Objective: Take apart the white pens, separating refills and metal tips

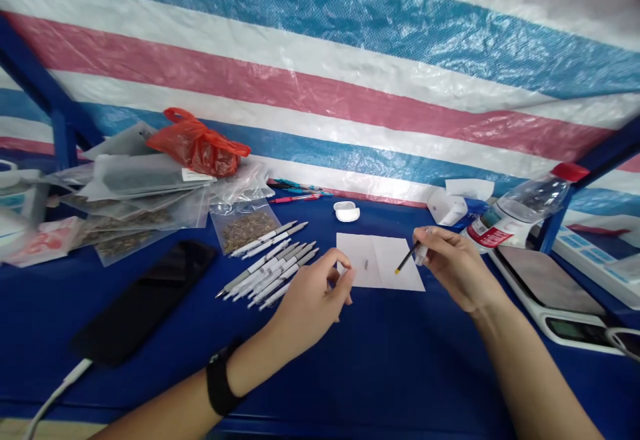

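Observation:
My right hand (453, 263) pinches a thin dark pen refill (407, 259) with a yellow end pointing down to the left, over a creased white sheet of paper (350, 247). A short whitish, partly clear piece (421, 254) shows under the same fingers. On the paper lies a small grey coil, like a pen spring (367, 265). At the sheet's left edge, my left hand (317, 290) has its thumb and forefinger curled together; whether something tiny is between them is hidden. Just left of that hand lie several white and grey pens (273, 270) in a loose row.
A black phone (145, 300) with a cable, herb-filled plastic bags (247, 227) and a red bag (195, 143) are on the left. Behind the paper sits a white earbud case (346, 211). A bottle (515, 213) and a scale (555, 287) stand at right.

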`<state>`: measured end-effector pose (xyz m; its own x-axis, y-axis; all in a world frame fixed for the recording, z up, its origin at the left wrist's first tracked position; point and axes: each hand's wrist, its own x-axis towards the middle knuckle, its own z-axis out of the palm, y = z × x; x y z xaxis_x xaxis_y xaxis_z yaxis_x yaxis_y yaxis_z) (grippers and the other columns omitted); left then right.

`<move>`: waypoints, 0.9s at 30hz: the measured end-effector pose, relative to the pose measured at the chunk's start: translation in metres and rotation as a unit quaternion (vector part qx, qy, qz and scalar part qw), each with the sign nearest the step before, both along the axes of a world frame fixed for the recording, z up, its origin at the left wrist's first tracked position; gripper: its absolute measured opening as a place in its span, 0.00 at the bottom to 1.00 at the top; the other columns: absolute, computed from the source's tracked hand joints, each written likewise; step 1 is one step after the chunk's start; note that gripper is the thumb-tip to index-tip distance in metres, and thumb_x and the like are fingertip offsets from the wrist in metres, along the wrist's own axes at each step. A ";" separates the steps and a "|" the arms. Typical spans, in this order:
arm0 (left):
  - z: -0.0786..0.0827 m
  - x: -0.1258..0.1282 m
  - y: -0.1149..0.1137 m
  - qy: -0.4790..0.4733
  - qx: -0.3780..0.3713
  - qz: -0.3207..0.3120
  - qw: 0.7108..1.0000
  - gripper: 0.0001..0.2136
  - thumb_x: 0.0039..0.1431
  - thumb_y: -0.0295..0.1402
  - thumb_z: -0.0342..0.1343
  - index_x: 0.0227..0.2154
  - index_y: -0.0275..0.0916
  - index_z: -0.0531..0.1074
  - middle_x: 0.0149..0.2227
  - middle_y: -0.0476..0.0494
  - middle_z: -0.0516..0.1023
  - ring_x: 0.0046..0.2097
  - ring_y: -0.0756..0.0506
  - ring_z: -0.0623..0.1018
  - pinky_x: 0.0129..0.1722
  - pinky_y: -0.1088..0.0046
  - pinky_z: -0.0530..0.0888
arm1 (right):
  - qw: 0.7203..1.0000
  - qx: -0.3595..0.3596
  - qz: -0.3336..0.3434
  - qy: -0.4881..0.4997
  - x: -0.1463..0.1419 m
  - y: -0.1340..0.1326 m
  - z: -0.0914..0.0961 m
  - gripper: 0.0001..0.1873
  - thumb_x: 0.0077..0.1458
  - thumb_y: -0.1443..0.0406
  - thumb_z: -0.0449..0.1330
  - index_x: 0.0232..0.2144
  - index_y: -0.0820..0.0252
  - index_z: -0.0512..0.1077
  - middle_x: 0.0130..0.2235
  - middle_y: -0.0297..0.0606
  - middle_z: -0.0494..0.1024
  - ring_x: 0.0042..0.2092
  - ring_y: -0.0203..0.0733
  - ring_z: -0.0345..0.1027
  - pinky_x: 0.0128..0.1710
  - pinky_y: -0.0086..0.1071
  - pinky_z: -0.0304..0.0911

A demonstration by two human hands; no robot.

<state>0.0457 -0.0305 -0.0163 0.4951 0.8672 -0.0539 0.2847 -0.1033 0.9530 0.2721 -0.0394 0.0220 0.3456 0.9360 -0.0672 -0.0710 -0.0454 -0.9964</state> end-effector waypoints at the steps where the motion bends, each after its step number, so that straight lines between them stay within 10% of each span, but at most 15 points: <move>1: 0.002 -0.004 0.000 0.025 -0.010 0.002 1.000 0.09 0.68 0.42 0.48 0.37 0.42 0.65 0.24 0.55 0.76 0.19 0.51 0.73 0.22 0.77 0.67 | 0.999 -0.023 0.030 -0.018 -0.001 -0.001 0.000 0.25 0.26 0.50 0.80 0.18 0.59 0.76 0.24 0.31 0.71 0.26 0.32 0.59 0.25 0.28 0.59; 9: 0.000 -0.017 -0.001 0.130 0.052 -0.004 0.990 0.06 0.65 0.33 0.51 0.31 0.43 0.61 0.21 0.57 0.71 0.20 0.50 0.69 0.23 0.74 0.60 | 0.937 -0.103 0.279 -0.184 -0.049 -0.012 -0.024 0.18 0.42 0.52 0.74 0.24 0.61 0.80 0.22 0.31 0.72 0.26 0.34 0.63 0.27 0.30 0.59; 17: -0.007 -0.012 -0.004 0.135 0.124 0.018 0.983 0.06 0.60 0.31 0.54 0.28 0.43 0.64 0.25 0.54 0.69 0.27 0.48 0.74 0.28 0.73 0.68 | 0.935 -0.105 0.255 -0.223 -0.041 -0.014 -0.026 0.23 0.44 0.53 0.71 0.41 0.60 0.81 0.23 0.28 0.70 0.25 0.37 0.66 0.27 0.32 0.62; 27: -0.001 -0.029 -0.024 0.147 0.237 0.055 0.959 0.06 0.64 0.32 0.50 0.33 0.42 0.71 0.32 0.48 0.75 0.30 0.48 0.77 0.26 0.75 0.70 | 0.908 -0.121 0.295 -0.272 -0.042 -0.026 -0.023 0.16 0.47 0.60 0.70 0.39 0.57 0.79 0.29 0.32 0.76 0.27 0.37 0.72 0.28 0.30 0.65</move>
